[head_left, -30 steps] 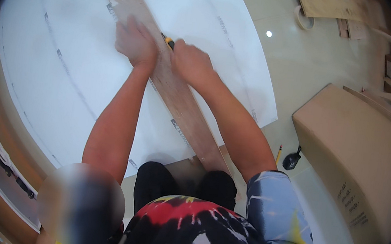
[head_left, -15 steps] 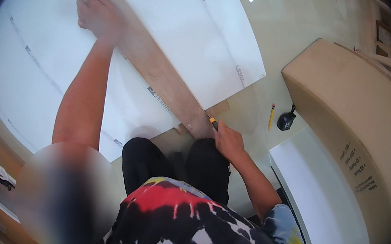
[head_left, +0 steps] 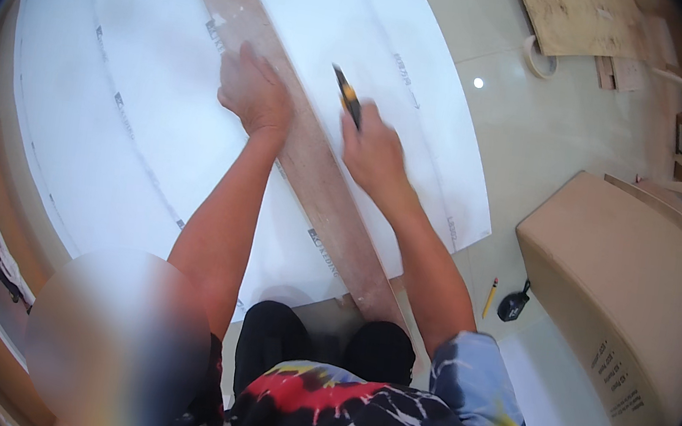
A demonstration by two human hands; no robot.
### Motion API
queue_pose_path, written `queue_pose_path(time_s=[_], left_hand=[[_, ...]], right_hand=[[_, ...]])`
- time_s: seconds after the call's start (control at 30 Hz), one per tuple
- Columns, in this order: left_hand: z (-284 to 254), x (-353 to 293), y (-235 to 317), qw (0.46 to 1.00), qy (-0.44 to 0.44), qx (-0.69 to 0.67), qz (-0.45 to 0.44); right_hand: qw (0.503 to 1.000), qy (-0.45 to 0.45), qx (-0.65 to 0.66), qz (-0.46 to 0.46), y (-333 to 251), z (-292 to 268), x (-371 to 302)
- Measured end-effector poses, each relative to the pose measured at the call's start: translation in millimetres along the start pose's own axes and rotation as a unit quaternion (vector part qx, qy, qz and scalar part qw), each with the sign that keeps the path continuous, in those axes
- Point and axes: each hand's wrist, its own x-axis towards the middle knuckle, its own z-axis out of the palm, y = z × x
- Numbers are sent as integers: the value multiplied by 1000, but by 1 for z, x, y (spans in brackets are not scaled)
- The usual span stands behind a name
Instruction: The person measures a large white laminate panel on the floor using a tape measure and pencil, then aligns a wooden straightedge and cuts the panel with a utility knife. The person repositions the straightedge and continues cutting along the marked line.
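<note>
A long reddish-brown wooden strip [head_left: 319, 181] lies slantwise across a large white sheet [head_left: 173, 90] with printed lines on it. My left hand [head_left: 259, 101] presses down on the strip with its fingers stretched out, partly over its left edge. To the right of the strip, my right hand [head_left: 372, 153] is closed around a yellow-and-black utility knife [head_left: 348, 99]. The knife points away from me and stands over the white sheet, apart from the strip. Whether its tip touches the sheet is hard to tell.
At the right stands a large cardboard box [head_left: 615, 272]. Beside it on the floor lie a yellow pencil [head_left: 490, 299] and a black tape measure [head_left: 513, 304]. A roll of tape [head_left: 539, 59] and a plywood board [head_left: 577, 21] are at the far right.
My right hand with the utility knife has moved away from me, from the strip's near end to beside its middle, off its edge. The view has shifted; my left hand still presses the strip.
</note>
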Motion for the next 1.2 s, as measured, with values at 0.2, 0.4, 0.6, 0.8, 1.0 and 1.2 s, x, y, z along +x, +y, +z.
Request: queue_pose_path(time_s=[0.2, 0.4, 0.6, 0.8, 1.0, 1.2], left_hand=[[13, -1, -7, 997, 68, 13, 42], [8, -3, -3, 1000, 14, -10, 5], [15, -4, -8, 997, 64, 6, 39], [11, -5, -13, 991, 92, 3, 102], [19, -2, -21, 978, 160, 28, 134], [2, -10, -7, 993, 70, 20, 90]], right_hand=[[997, -39, -49, -33, -74, 35, 115], [994, -49, -66, -71, -81, 48, 146], [990, -76, -97, -70, -89, 45, 162], [964, -157, -210, -48, -109, 26, 153], [976, -125, -174, -50, -43, 26, 69], [970, -163, -176, 47, 24, 5, -72]])
